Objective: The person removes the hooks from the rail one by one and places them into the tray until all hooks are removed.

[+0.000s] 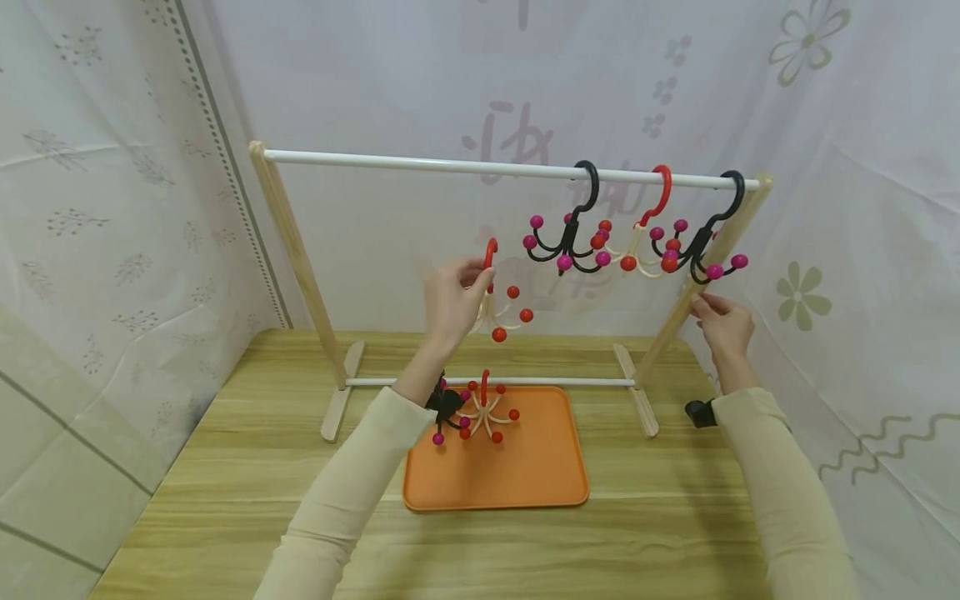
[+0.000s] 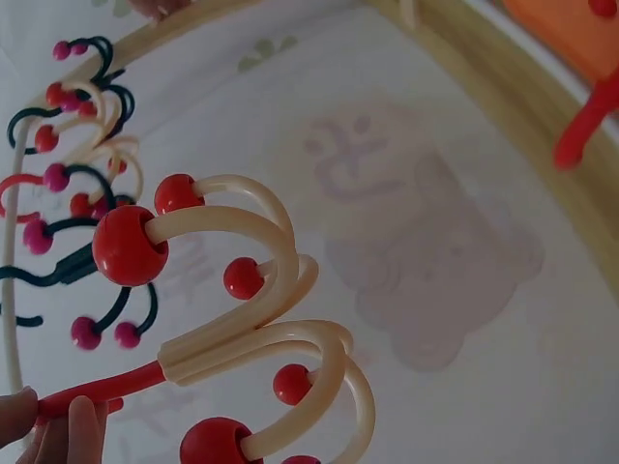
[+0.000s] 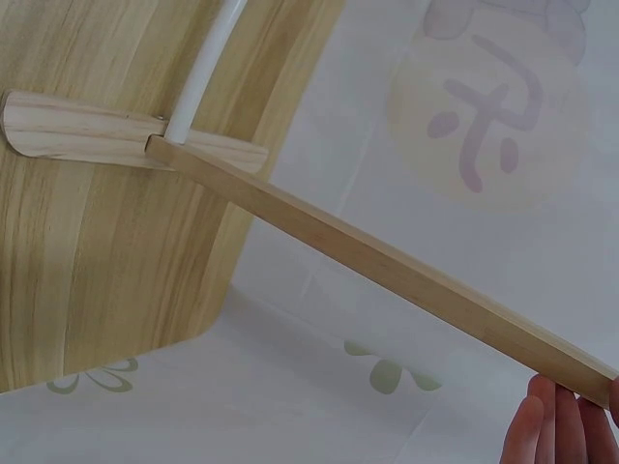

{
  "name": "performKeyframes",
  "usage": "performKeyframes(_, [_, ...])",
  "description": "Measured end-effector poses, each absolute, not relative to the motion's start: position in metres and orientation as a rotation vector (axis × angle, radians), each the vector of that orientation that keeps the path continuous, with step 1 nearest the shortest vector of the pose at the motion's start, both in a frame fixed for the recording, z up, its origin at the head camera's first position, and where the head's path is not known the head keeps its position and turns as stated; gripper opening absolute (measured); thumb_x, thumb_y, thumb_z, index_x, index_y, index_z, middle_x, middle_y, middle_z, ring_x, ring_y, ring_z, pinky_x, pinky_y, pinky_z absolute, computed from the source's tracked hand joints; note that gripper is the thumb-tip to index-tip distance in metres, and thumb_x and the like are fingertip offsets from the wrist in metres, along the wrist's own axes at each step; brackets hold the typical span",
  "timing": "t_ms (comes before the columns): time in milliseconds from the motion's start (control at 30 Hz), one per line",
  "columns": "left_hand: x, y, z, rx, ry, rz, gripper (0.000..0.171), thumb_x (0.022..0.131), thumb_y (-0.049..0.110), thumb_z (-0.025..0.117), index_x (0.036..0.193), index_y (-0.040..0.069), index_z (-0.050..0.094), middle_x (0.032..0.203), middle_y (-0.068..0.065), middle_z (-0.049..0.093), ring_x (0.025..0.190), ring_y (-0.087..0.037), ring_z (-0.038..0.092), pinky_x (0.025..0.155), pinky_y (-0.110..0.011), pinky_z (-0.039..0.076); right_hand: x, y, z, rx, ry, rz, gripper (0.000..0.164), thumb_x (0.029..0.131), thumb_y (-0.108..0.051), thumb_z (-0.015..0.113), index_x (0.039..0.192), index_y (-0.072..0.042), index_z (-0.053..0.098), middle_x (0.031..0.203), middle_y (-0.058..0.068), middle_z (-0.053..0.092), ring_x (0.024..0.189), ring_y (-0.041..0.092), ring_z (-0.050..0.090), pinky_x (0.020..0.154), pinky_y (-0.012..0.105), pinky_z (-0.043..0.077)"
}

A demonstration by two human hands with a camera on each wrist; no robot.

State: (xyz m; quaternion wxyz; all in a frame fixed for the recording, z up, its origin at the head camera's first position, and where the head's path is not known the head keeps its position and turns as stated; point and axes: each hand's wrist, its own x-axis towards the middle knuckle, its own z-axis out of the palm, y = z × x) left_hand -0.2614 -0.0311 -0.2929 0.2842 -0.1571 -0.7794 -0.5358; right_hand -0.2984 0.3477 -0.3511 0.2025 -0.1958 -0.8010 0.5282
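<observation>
My left hand (image 1: pixel 456 302) pinches the red hook of a cream claw hanger (image 2: pixel 198 356) with red ball tips. It holds this hanger below the white rod (image 1: pixel 412 164), apart from it. With its fingers round the right wooden post (image 3: pixel 387 271), my right hand (image 1: pixel 726 332) grips the rack. From the rod's right half hang a black hanger (image 1: pixel 572 232) with magenta balls, a cream hanger with a red hook (image 1: pixel 664 193), and another black hanger (image 1: pixel 701 242). A second red-hooked cream hanger (image 1: pixel 485 392) lies on the orange tray (image 1: pixel 525 479) beside a black one (image 1: pixel 447 403), partly hidden by my left forearm.
The rack stands on wooden feet (image 1: pixel 636 392), joined by a low white bar (image 1: pixel 555 382) behind the tray. Its left post (image 1: pixel 300 258) leans outward in the head view. Patterned curtains surround the wooden table (image 1: pixel 660 517).
</observation>
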Motion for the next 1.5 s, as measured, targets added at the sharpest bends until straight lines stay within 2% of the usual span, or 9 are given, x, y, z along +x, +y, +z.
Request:
performKeyframes(233, [-0.256,-0.015,-0.327,-0.399,-2.115,-1.554,0.016,0.083,0.012,0.063,0.089,-0.002,0.066,0.075,-0.008,0.065,0.067,-0.014,0.062,0.060,-0.026,0.048,-0.298,0.347,-0.350,-0.544,-2.234,1.481,0.054,0.082,-0.041,0.056,0.120,-0.003,0.054,0.076,-0.015,0.057,0.071,-0.004,0.056,0.071,0.020,0.045])
performKeyframes(467, [-0.251,0.001,-0.357,-0.426,-2.092,-1.694,0.017,0.082,0.011,0.063,0.090,-0.004,0.065,0.076,-0.011,0.065,0.069,-0.021,0.063,0.062,-0.027,0.049,-0.298,0.349,-0.350,-0.529,-2.225,1.504,0.054,0.082,-0.038,0.058,0.120,0.000,0.053,0.075,-0.015,0.058,0.069,-0.004,0.056,0.069,0.019,0.046])
performKeyframes(600, [-0.250,0.010,-0.374,-0.423,-2.119,-1.752,0.017,0.082,0.012,0.063,0.090,-0.003,0.064,0.078,-0.013,0.065,0.069,-0.021,0.063,0.061,-0.026,0.048,-0.298,0.348,-0.350,-0.527,-2.225,1.485,0.053,0.082,-0.038,0.058,0.119,0.000,0.054,0.075,-0.015,0.058,0.068,-0.005,0.055,0.068,0.018,0.046])
performKeyframes(933, [-0.237,0.033,-0.405,-0.344,-2.251,-1.792,0.016,0.082,0.019,0.064,0.087,0.004,0.065,0.078,-0.003,0.065,0.072,-0.012,0.061,0.062,-0.024,0.048,-0.299,0.348,-0.351,-0.524,-2.227,1.478,0.053,0.082,-0.039,0.057,0.119,-0.002,0.055,0.070,-0.020,0.054,0.067,-0.006,0.056,0.076,0.027,0.046])
performKeyframes(1167, [-0.230,0.047,-0.425,-0.367,-2.234,-1.861,0.011,0.082,0.012,0.064,0.083,0.002,0.062,0.078,-0.004,0.063,0.075,-0.015,0.060,0.066,-0.025,0.047,-0.298,0.349,-0.351,-0.516,-2.217,1.513,0.053,0.082,-0.037,0.058,0.119,0.001,0.054,0.072,-0.016,0.057,0.067,-0.005,0.056,0.075,0.025,0.046])
performKeyframes(1367, [-0.228,0.054,-0.443,-0.330,-2.292,-1.802,0.010,0.080,0.013,0.065,0.083,0.004,0.062,0.077,-0.002,0.062,0.075,-0.013,0.060,0.065,-0.023,0.047,-0.298,0.349,-0.351,-0.512,-2.234,1.489,0.053,0.082,-0.039,0.057,0.119,-0.001,0.054,0.069,-0.020,0.054,0.067,-0.007,0.055,0.076,0.026,0.046])
performKeyframes(1500, [-0.226,0.057,-0.454,-0.298,-2.329,-1.752,0.009,0.080,0.014,0.066,0.081,0.006,0.062,0.077,0.000,0.062,0.075,-0.013,0.060,0.066,-0.022,0.047,-0.298,0.349,-0.351,-0.507,-2.230,1.492,0.053,0.082,-0.038,0.057,0.119,0.000,0.054,0.069,-0.020,0.054,0.066,-0.007,0.055,0.073,0.023,0.046])
